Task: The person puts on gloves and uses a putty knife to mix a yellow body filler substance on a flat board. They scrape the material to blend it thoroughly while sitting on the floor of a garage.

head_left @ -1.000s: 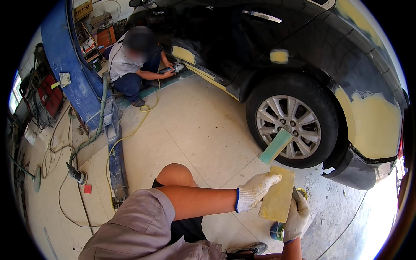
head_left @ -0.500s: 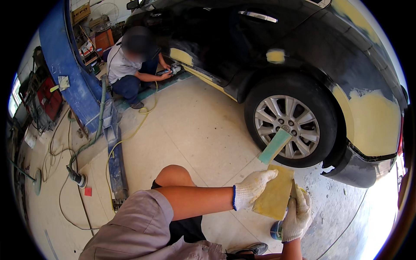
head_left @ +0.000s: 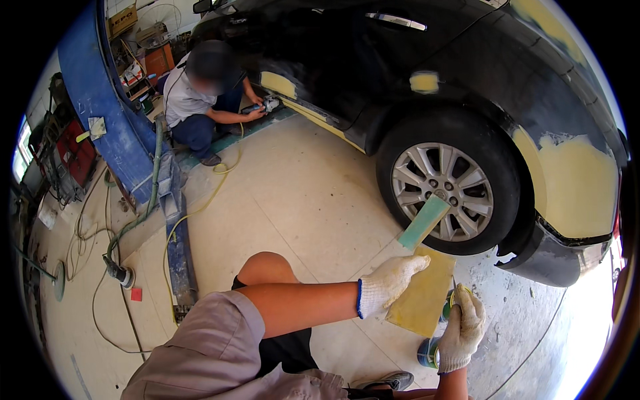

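My left hand (head_left: 393, 283), in a white knit glove with a blue cuff, grips a flat yellowish board (head_left: 421, 300) by its left edge, thumb along its top. On the board's right side is my gloved right hand (head_left: 462, 330), its fingers closed and pointing up; what they hold is mostly hidden, seen at best as a thin edge. Just behind these fingers a can with a yellow rim (head_left: 447, 308) partly shows. Another can (head_left: 427, 353) stands on the floor beside the right wrist. A turquoise strip (head_left: 425, 222) leans against the silver-spoked wheel (head_left: 443, 190).
A dark car (head_left: 320, 60) with pale yellow filler patches (head_left: 577, 180) stands ahead. A crouching person (head_left: 203, 100) holds a power tool (head_left: 267, 105) at its sill. Left are a blue post (head_left: 100, 80), a yellow hose (head_left: 207, 207), cables and a round sander (head_left: 120, 272).
My right hand has shifted slightly right, away from the board, uncovering more of the can behind it. The thin grey blade seen by its fingers earlier is now hardly visible. The board has tilted slightly.
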A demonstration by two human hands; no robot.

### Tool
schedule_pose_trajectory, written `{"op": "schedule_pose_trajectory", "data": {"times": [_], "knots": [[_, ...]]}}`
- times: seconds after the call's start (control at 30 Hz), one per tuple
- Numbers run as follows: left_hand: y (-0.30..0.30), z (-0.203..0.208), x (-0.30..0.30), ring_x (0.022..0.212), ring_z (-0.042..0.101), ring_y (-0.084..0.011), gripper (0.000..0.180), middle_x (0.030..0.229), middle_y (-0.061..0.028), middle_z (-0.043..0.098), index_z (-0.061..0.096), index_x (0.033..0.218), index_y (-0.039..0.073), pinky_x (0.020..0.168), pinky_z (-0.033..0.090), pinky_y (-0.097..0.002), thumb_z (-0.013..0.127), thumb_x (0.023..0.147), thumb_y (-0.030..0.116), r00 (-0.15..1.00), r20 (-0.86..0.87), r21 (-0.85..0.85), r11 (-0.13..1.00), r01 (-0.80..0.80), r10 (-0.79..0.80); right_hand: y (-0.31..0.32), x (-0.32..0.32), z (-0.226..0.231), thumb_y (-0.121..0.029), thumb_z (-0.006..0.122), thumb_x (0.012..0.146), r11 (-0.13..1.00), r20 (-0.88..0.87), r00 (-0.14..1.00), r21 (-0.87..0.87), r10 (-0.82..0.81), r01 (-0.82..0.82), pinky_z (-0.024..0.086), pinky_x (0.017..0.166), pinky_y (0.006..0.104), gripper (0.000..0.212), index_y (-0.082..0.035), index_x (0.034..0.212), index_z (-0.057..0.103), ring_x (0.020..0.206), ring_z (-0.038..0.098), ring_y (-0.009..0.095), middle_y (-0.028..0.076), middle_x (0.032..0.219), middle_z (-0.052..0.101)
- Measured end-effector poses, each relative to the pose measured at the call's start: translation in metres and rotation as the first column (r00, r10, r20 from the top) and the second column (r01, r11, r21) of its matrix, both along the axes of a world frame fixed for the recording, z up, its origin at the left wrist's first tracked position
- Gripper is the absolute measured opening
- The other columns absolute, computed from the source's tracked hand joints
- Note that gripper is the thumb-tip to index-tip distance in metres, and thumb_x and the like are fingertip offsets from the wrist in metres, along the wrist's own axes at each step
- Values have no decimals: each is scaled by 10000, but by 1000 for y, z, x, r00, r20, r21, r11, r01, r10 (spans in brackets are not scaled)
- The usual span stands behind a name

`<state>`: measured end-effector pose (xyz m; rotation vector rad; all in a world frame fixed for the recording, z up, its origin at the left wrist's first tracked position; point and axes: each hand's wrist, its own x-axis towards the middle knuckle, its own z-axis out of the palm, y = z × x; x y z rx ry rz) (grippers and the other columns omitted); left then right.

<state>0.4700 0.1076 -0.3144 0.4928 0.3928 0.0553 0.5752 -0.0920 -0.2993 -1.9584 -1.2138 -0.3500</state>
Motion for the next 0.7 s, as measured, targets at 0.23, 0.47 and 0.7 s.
{"op": "schedule_pose_trajectory", "data": {"times": [0.23,0.47,0.7], "knots": [[4,6,0,992,719,-198,373,1185,-93,712,614,1298,49,879,593,-386,539,1075,338,997,7,47,996,-79,79,-11,-13,16,81,637,855,986,150,982,99,118,-134,527,951,425,420,-48,1249,706,1048,665,343,155,1160,693],[5,22,-6,1034,723,-205,393,1211,-116,718,628,1323,27,910,591,-385,550,1077,324,998,-22,157,986,56,-53,-3,1,6,74,642,851,1000,141,990,-13,5,-3,534,921,438,399,-70,1217,709,1036,664,356,143,1115,692],[19,15,-3,953,712,-172,337,1138,-84,728,664,1261,15,853,584,-344,609,1050,272,996,-30,370,927,-65,82,-8,-10,37,33,668,817,980,408,891,-105,200,-172,556,880,361,357,-64,1152,741,988,664,273,99,1136,674]]}}
